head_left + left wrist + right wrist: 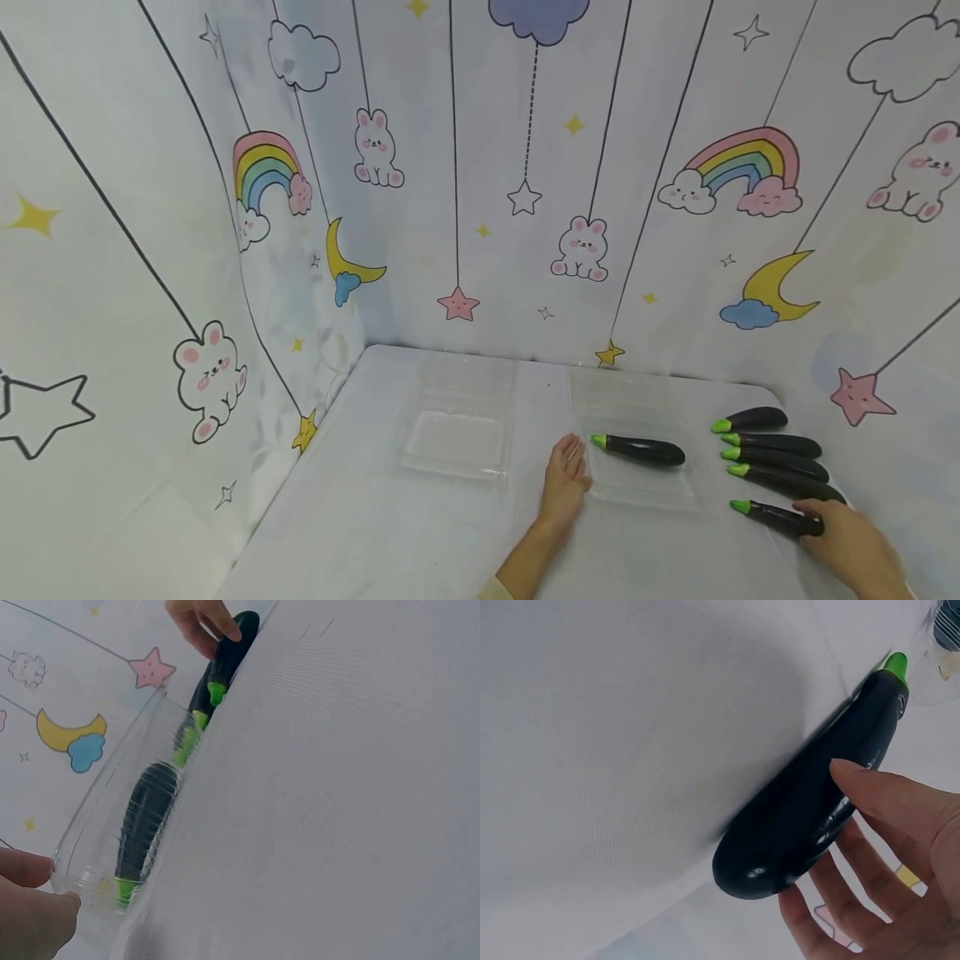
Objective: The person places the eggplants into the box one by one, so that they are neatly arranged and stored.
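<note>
My right hand [855, 542] holds a dark eggplant [783, 518] with a bright green stem at the table's right side. In the right wrist view its thumb [855, 776] lies over the eggplant [810, 802], with the fingers along the opposite side. My left hand [564, 483] is at the left side of a clear plastic box [637, 492]. The left wrist view has its thumb and a finger pinching the box's edge [64, 877]. Inside that box lies one eggplant [643, 450], its stem toward the left hand.
Several more eggplants [776, 458] lie in a row right of the box, behind the held one. A second clear plastic box [457, 467] stands to the left on the white table [360, 517]. A patterned white curtain [420, 250] hangs behind and beside the table.
</note>
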A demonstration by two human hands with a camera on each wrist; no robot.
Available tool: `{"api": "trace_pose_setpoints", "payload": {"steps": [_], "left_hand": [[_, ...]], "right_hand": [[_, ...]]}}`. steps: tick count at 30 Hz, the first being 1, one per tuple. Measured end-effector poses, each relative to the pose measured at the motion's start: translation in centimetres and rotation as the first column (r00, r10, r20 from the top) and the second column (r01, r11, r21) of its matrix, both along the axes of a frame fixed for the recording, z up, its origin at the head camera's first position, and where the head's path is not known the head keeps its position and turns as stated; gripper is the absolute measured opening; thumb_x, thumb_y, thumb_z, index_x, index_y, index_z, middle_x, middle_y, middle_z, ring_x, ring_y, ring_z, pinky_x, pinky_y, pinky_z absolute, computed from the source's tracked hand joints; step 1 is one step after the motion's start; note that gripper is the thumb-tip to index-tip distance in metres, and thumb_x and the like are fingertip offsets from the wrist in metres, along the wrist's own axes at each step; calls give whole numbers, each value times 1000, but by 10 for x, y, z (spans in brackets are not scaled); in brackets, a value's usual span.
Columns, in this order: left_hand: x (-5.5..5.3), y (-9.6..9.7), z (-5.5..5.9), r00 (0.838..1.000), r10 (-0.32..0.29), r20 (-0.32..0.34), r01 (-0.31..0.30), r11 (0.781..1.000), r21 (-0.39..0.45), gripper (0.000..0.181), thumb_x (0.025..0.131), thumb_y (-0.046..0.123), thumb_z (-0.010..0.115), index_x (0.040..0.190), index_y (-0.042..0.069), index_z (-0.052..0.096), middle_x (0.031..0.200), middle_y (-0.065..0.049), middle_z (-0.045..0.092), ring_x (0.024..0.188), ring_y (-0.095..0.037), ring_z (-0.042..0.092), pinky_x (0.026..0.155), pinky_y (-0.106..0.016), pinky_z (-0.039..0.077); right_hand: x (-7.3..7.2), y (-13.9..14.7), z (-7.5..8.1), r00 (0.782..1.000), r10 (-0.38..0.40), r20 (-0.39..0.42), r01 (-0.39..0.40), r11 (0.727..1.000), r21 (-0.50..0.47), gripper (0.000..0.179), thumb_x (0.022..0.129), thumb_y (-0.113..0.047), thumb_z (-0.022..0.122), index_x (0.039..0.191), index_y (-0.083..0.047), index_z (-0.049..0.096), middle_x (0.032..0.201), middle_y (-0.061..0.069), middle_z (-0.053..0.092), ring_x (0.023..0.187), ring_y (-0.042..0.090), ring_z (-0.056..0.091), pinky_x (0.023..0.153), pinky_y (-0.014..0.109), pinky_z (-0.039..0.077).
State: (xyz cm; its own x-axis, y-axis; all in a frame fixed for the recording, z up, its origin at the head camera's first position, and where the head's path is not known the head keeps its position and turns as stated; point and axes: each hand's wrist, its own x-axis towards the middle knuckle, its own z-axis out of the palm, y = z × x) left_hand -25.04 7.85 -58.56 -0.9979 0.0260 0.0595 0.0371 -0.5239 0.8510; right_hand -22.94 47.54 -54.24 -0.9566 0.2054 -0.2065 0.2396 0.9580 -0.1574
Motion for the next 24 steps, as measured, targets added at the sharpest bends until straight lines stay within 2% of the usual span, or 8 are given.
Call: {"api": "trace_pose_setpoints", "payload": {"steps": [6, 13, 18, 24], "left_hand": [[-1, -1, -1, 1000, 0, -3, 0, 1000, 5, 79, 80, -27, 44, 155, -4, 34, 163, -28, 30, 154, -41, 30, 126, -46, 26], [-1, -1, -2, 1000, -6, 1, 6, 1000, 7, 80, 79, -27, 44, 156, -4, 32, 164, -30, 27, 154, -41, 29, 127, -46, 25], [-3, 1, -3, 1000, -7, 8, 7, 1000, 3, 81, 79, -27, 44, 156, -5, 31, 164, -30, 27, 154, -41, 29, 126, -45, 25], [-3, 2, -3, 1000, -2, 2, 2, 1000, 4, 81, 79, -27, 43, 156, -7, 29, 164, -31, 27, 154, -41, 28, 127, -45, 25]], "right_hand": [[-3, 1, -4, 1000, -25, -9, 25, 1000, 1, 45, 75, -8, 89, 114, 7, 71, 116, 40, 61, 107, 60, 54, 89, 74, 47], [-2, 3, -4, 1000, 0, -3, 0, 1000, 7, 51, 72, -11, 91, 114, 8, 69, 112, 39, 63, 103, 59, 57, 86, 71, 49], [-1, 2, 3, 1000, -1, -12, 1, 1000, 7, 52, 75, -13, 89, 117, 10, 67, 115, 40, 62, 105, 61, 56, 86, 72, 49], [0, -3, 15, 997, 35, -72, -36, 999, -8, 51, 76, -15, 89, 116, 9, 68, 113, 40, 63, 103, 61, 58, 83, 72, 49]]}}
